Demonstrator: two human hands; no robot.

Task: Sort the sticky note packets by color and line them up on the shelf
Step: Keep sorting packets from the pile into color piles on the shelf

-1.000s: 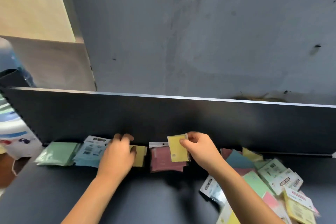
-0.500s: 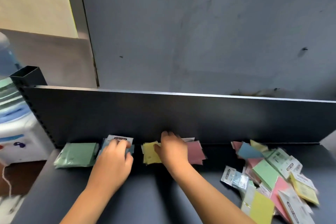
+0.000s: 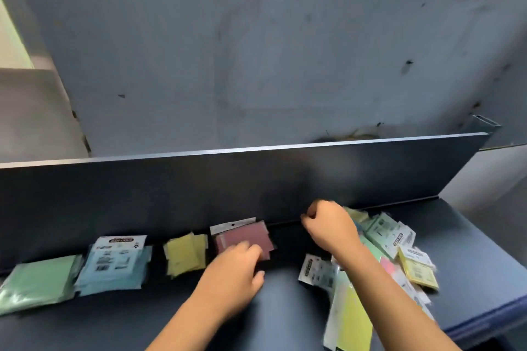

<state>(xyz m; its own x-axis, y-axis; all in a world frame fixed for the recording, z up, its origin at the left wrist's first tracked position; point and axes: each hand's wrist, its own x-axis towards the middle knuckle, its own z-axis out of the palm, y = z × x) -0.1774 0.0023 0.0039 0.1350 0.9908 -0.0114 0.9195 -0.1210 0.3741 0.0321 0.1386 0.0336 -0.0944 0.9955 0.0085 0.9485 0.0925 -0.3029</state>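
A: Why do the piles sit in a row against the back panel?
B: I'd say the panel squares them up. The green stack (image 3: pixel 38 279) is far left on the shelf (image 3: pixel 285 308), then the blue stack (image 3: pixel 114 265), the yellow stack (image 3: pixel 185 256) and the pink stack (image 3: pixel 243 238), each just beside the next.

A: What is the left hand doing?
B: The left hand (image 3: pixel 235 272) lies over the near edge of the pink stack, fingers fairly straight, touching and probably steadying it. It grips nothing.

A: And the right hand?
B: The right hand (image 3: pixel 330 226) is over the unsorted heap (image 3: pixel 399 251) at the right. Its fingers are curled, but blur hides whether its grip holds a packet; I cannot tell.

A: How do the packets look?
B: Flat pastel squares in clear sleeves, some showing white printed header cards. The heap is mixed and overlapping, so plenty looks left to sort.
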